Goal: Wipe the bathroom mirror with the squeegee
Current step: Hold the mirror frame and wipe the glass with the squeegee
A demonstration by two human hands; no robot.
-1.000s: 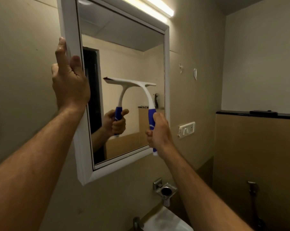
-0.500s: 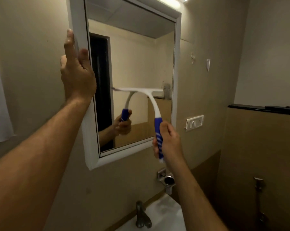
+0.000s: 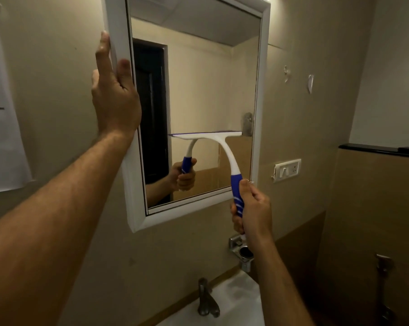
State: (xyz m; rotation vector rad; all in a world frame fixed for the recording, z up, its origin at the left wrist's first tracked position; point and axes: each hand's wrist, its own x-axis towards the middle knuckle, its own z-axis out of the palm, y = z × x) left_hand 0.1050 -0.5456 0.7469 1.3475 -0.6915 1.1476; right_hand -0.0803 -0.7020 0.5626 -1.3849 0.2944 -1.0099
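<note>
A white-framed mirror (image 3: 137,215) hangs on the beige wall. My left hand (image 3: 114,90) holds its left frame edge, thumb on the front and fingers along the side. My right hand (image 3: 251,211) grips the blue handle of a white squeegee (image 3: 224,147). The squeegee's blade lies flat against the glass, across the lower right half of the mirror. The glass reflects the squeegee and my right hand.
Below the mirror sit a white sink (image 3: 234,302) with a metal tap (image 3: 207,301) and a chrome holder (image 3: 243,250) on the wall. A switch plate (image 3: 287,170) is right of the mirror. A paper sheet (image 3: 3,114) hangs at left, a spray hose (image 3: 384,278) at lower right.
My right hand has drawn the squeegee blade down the glass from about mid-height to the lower part. The view has tilted down, showing more of the sink. My left hand stays on the frame.
</note>
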